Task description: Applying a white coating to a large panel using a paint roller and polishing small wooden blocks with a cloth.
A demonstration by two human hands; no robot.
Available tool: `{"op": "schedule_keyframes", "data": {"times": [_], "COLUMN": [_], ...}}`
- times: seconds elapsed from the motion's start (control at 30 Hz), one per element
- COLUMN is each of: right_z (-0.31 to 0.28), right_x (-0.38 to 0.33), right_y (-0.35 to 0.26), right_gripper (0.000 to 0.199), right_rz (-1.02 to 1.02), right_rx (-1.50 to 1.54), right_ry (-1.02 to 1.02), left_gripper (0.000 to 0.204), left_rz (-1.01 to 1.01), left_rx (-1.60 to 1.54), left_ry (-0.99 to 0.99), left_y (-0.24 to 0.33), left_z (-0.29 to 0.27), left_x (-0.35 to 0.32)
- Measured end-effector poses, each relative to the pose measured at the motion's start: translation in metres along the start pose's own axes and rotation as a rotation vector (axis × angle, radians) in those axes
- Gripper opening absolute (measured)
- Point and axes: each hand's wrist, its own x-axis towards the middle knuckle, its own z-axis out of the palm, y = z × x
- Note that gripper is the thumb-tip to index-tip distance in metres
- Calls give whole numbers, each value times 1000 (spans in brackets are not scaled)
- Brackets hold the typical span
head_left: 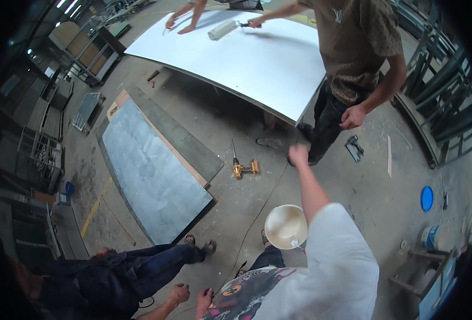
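My right arm, in a white sleeve, stretches forward over the floor. At its end, my right hand point(299, 154) is closed in a fist near the dark trousers of a co-worker point(348, 64), and nothing shows sticking out of it. Below that arm stands a white bucket point(276, 211) with pale liquid and a partly hidden white and red object in it. Close to my printed shirt front point(252, 293), my left hand point(205, 297) shows only in part with curled fingers; its contents are hidden. Beside it is another person's closed hand point(180, 292).
A co-worker's hand pushes a paint roller point(222, 30) over a large white panel point(236, 69); another person's hands rest at its far edge. A grey-blue board point(150, 170), a cordless drill point(245, 168), a staple gun-like tool point(354, 148), a cable and a blue lid point(426, 198) lie on the floor.
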Motion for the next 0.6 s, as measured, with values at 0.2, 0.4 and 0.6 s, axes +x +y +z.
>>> {"op": "schedule_keyframes", "data": {"times": [0.2, 0.4, 0.6], "right_z": [74, -17, -34], "right_x": [-344, -500, -446], "right_y": [217, 246, 215], "right_gripper": [31, 28, 29], "right_rz": [-107, 481, 201], "right_rx": [-550, -478, -173], "right_ry": [-784, -1033, -410], "left_gripper": [49, 55, 26], "left_rz": [-155, -42, 723], "left_rx": [-301, -272, -378], "left_ry": [-80, -80, 73], "left_y": [-96, -129, 59], "left_z": [25, 35, -95], "left_x": [-114, -120, -165]}}
